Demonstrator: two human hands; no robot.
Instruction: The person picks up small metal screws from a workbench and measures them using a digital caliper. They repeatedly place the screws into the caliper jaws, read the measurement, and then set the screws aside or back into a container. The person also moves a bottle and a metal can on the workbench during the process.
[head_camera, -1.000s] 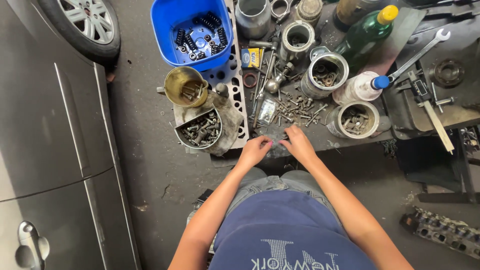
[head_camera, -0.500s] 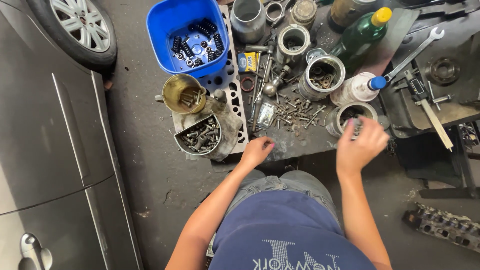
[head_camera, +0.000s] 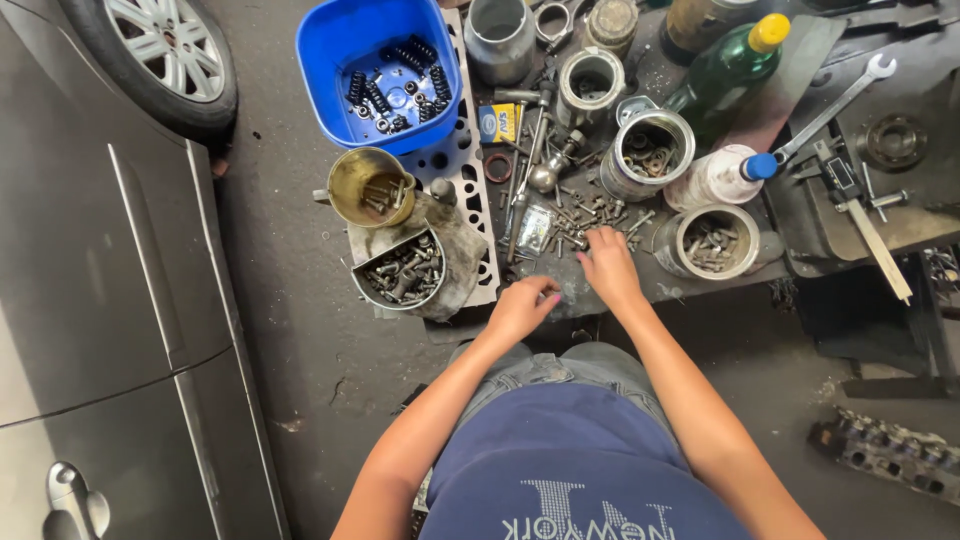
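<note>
My right hand (head_camera: 608, 265) reaches forward over a dark board, its fingertips in a scatter of loose bolts and nuts (head_camera: 580, 222). My left hand (head_camera: 522, 305) rests lower at the board's near edge with fingers curled; whether it holds anything is hidden. Just right of my right hand stands a tin can (head_camera: 712, 240) partly filled with bolts. A metal bowl of bolts (head_camera: 400, 272) sits to the left of my left hand.
A blue tub (head_camera: 375, 70) of springs, a brass-coloured can (head_camera: 370, 185), another tin of parts (head_camera: 650, 150), a green bottle (head_camera: 725, 70), a white bottle (head_camera: 720, 178) and a wrench (head_camera: 835, 105) crowd the floor ahead. A grey car (head_camera: 90, 300) and its wheel (head_camera: 165, 55) are at the left.
My right hand swung right to the tin can of bolts, then came back to the loose bolts. My left hand stayed at the board's near edge.
</note>
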